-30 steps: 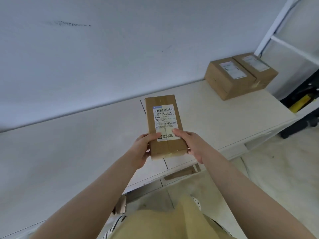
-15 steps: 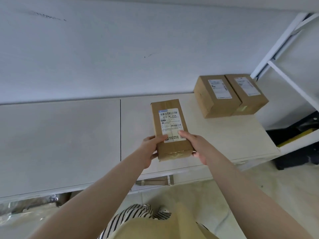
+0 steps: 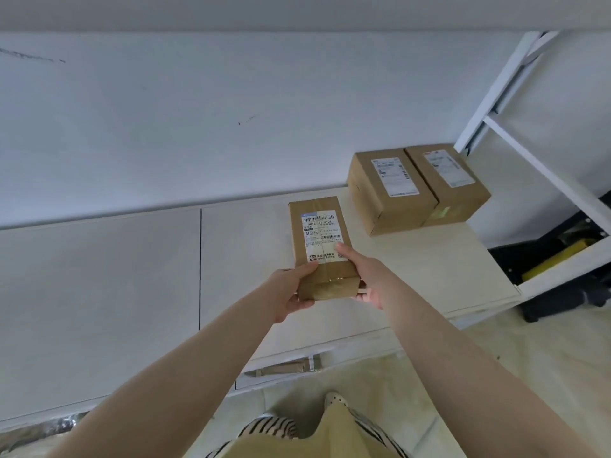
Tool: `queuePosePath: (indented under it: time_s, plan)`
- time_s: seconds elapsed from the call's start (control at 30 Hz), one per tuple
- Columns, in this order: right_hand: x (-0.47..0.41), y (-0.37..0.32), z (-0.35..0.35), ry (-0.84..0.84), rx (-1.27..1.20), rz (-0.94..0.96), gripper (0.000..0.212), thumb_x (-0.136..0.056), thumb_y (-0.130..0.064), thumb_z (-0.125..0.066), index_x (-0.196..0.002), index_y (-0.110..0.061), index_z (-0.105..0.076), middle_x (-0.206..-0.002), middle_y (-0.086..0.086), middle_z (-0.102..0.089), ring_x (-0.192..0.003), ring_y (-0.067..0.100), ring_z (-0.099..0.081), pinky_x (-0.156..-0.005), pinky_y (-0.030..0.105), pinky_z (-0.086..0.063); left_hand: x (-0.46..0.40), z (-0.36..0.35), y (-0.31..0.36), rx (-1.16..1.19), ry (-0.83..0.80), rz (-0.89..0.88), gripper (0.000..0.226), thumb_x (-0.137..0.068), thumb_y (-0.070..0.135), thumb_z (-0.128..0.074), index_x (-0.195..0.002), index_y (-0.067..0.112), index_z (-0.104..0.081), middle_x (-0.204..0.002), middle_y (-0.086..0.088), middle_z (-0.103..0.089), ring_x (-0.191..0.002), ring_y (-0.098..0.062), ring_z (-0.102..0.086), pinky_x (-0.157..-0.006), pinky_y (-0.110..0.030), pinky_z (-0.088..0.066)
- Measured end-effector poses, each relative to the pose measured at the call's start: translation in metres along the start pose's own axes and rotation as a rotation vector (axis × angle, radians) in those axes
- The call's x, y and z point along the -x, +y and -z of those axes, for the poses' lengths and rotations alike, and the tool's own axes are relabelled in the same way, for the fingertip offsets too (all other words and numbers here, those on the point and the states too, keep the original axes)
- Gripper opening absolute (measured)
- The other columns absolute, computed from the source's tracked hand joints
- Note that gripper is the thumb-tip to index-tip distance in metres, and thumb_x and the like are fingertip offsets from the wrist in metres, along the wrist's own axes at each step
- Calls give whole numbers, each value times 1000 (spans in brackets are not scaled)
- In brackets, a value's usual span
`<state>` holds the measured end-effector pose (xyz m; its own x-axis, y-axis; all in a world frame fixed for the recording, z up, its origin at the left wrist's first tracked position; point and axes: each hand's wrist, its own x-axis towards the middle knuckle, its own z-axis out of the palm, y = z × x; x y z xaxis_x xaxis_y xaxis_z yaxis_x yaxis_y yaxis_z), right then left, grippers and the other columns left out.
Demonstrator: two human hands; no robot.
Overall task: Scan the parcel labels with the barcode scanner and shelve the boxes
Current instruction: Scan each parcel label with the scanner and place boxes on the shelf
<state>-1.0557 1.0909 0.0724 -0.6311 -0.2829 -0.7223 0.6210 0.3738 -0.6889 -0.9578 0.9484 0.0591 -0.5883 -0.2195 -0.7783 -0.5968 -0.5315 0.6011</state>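
Left hand [image 3: 291, 289] grips near left corner of small box [image 3: 322, 249], thumb on top. Right hand [image 3: 367, 276] grips right side, thumb on label [image 3: 322, 236]. Both hold box up over white shelf top [image 3: 429, 259], label facing up, likely so it can be read or scanned. Label shows barcodes and "501E M1 A10A"; other print too small. Two bigger boxes [image 3: 390, 190] sit touching at back right, labels up, print blurry. White rack [image 3: 529, 166] beside them. No scanner seen.
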Motion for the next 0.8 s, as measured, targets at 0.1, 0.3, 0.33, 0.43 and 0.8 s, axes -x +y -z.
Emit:
queuePosePath:
  time_s: [0.1,0.3,0.33,0.43,0.8]
  plan:
    - [-16,-10,12,-19,-83,12,39,-84,-45,-76,-105,-13,-68,-100,9,-73,-94,23,-67,-89,39,-57,-19,-20,12,22,53,-37,30,-93,35,-74,-111,12,-66,-108,-9,-68,-92,-24,-69,-79,-33,-62]
    - [-54,-20,35,20,-384,-11,23,-85,-16,-78,-102,-4,-70,-97,11,-73,-95,22,-69,-100,36,-53,-68,-60,27,114,172,-130,51,-92,30,-75,-133,8,-54,-128,-10,-64,-92,-19,-66,-84,-30,-60]
    - [-60,-21,37,28,-417,-16,20,-85,-15,-79,-99,-4,-69,-100,11,-72,-99,23,-68,-101,36,-52,-75,-67,29,122,195,-149,51,-92,27,-76,-133,7,-53,-124,-10,-65,-94,-19,-65,-89,-31,-58]
    - [-74,-26,40,53,-426,-22,22,-86,-18,-78,-101,-8,-67,-105,8,-69,-104,22,-64,-105,35,-49,-92,-81,31,137,265,-222,45,-94,21,-73,-133,8,-54,-106,-4,-66,-103,-23,-65,-97,-33,-54]
    - [-102,-40,45,1,-557,12,23,-93,-17,-70,-108,-3,-60,-105,13,-67,-89,25,-67,-87,39,-57,-123,-99,34,137,383,-311,53,-88,21,-79,-136,8,-62,-118,-9,-72,-112,-26,-68,-105,-41,-53]
